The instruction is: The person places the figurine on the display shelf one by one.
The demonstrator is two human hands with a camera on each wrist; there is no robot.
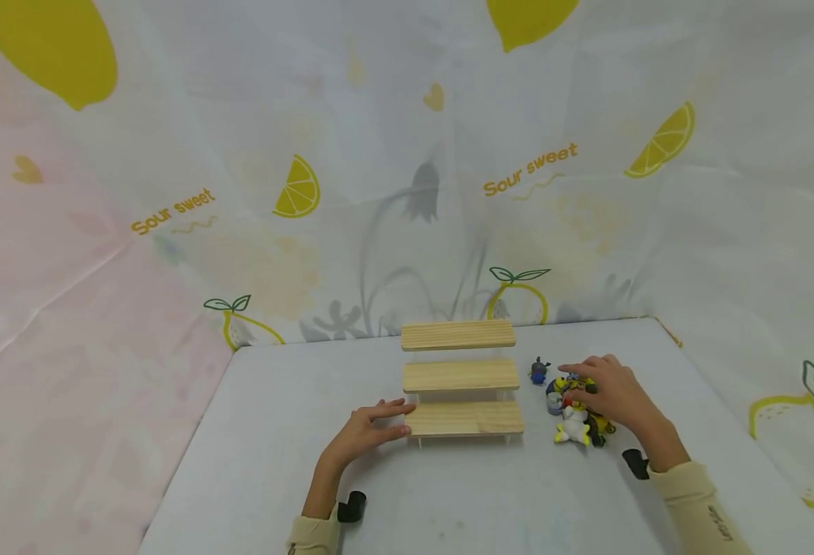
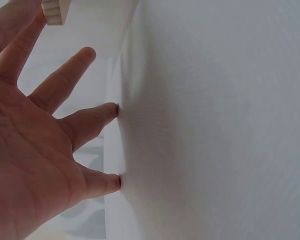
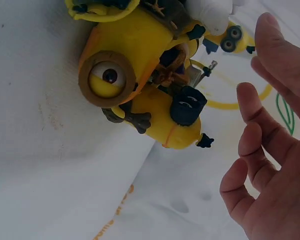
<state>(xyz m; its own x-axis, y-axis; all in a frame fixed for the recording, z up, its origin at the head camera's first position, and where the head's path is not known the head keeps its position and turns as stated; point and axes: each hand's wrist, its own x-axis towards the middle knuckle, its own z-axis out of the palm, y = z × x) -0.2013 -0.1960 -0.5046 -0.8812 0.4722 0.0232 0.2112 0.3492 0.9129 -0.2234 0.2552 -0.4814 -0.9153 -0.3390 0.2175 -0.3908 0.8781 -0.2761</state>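
My left hand (image 1: pixel 357 436) rests at the left end of a three-tier wooden stand (image 1: pixel 462 418), thumb and index finger touching its lowest board. In the left wrist view, its fingers are spread, and two fingertips press on the white cloth. Over a heap of small toy figures at the stand's right, my right hand (image 1: pixel 618 391) hovers with loosely bent fingers. The heap includes a white figure (image 1: pixel 573 425) and a one-eyed yellow Minion figure (image 3: pixel 155 37). In the right wrist view, a gap separates the fingers from the nearest figures.
A small grey and blue figure (image 1: pixel 538 371) stands alone between the stand and the heap. The white-covered table (image 1: pixel 275 401) ends at a lemon-printed cloth backdrop (image 1: pixel 379 193) behind and on both sides.
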